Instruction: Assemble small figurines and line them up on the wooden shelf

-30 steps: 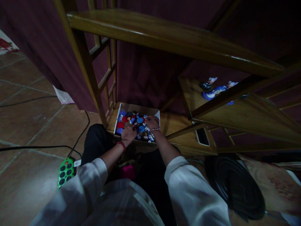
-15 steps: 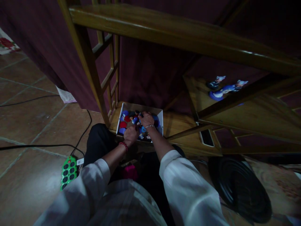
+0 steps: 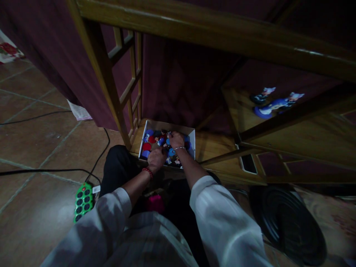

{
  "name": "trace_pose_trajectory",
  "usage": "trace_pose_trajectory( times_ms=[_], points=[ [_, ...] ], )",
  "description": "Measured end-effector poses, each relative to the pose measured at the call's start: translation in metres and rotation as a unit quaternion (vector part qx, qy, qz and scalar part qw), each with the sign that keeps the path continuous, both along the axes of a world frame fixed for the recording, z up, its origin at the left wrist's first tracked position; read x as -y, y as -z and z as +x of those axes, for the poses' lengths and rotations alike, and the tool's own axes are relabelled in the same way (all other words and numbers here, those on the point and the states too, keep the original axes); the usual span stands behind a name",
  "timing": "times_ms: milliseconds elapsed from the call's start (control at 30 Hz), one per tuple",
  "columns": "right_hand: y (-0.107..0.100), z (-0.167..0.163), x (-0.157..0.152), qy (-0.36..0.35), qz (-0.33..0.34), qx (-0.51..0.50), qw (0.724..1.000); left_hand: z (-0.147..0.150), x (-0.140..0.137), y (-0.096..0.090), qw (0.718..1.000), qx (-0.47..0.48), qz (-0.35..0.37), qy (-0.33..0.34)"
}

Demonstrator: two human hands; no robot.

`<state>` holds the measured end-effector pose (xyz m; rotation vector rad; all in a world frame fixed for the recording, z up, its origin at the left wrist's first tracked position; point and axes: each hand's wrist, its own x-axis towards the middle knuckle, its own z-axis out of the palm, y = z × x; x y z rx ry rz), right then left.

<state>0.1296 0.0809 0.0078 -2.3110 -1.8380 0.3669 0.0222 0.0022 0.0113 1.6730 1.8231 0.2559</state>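
Note:
A shallow white box (image 3: 194,142) stands low on the wooden shelf, holding several small figurines and round red and blue bases, among them a red base (image 3: 147,147). My left hand (image 3: 156,157), with a red bead bracelet, is curled closed over the box's near edge; whatever its fingers pinch is hidden. My right hand (image 3: 177,140), with a thin silver bracelet, reaches inside at the box's right half. Its fingers are drawn together on a small figurine (image 3: 168,134), mostly covered by the fingertips.
A wooden frame (image 3: 102,78) rises left of the box, and a beam crosses above. Cat-headed figurines (image 3: 274,105) stand on the right shelf. A phone-like dark object (image 3: 248,164) lies at the shelf edge. A green power strip (image 3: 83,202) and cables lie on the tiled floor.
The view has shifted slightly, so the shelf and the box appear a little further right. Both hands stay at the box with only small finger movement.

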Motion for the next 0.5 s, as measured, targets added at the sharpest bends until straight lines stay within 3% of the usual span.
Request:
trace_pose_trajectory(
  times_ms=[500],
  points=[
    [0.007, 0.015, -0.005, -0.001, 0.065, -0.123, 0.99, -0.001, 0.0, 0.003, 1.0, 0.012, 0.005, -0.002]
  ],
)
